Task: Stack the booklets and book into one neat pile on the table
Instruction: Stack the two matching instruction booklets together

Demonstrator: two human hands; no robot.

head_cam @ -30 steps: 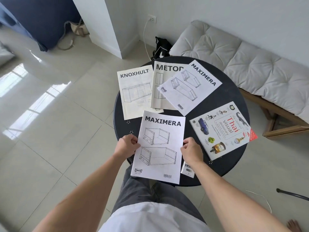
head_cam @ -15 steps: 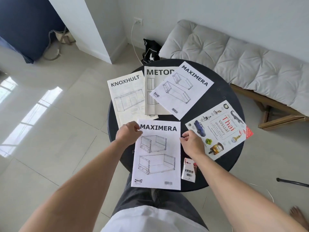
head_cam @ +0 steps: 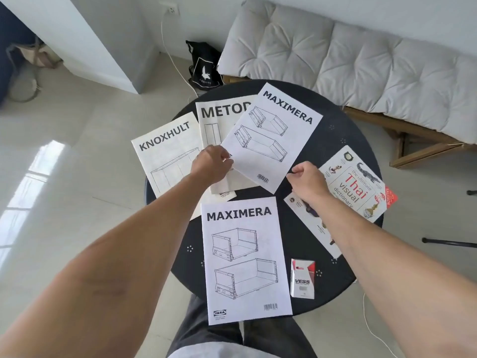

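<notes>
The left hand [head_cam: 211,164] is pinching the far MAXIMERA booklet [head_cam: 273,140] at its near-left corner; the right hand [head_cam: 307,178], loosely curled and gripping nothing, is hovering beside its near corner; the near MAXIMERA booklet [head_cam: 245,259] is lying over the table's [head_cam: 343,130] near edge.

Bare worktop [head_cam: 333,140] lies open beyond the right hand [head_cam: 307,180]; a small carton [head_cam: 302,279] stands near its forearm, booklets [head_cam: 246,257] crowding between both hands.

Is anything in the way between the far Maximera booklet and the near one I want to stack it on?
Nothing visible. Bare table separates the far Maximera booklet from the near one. The cigarette pack lies off to the right.
</notes>
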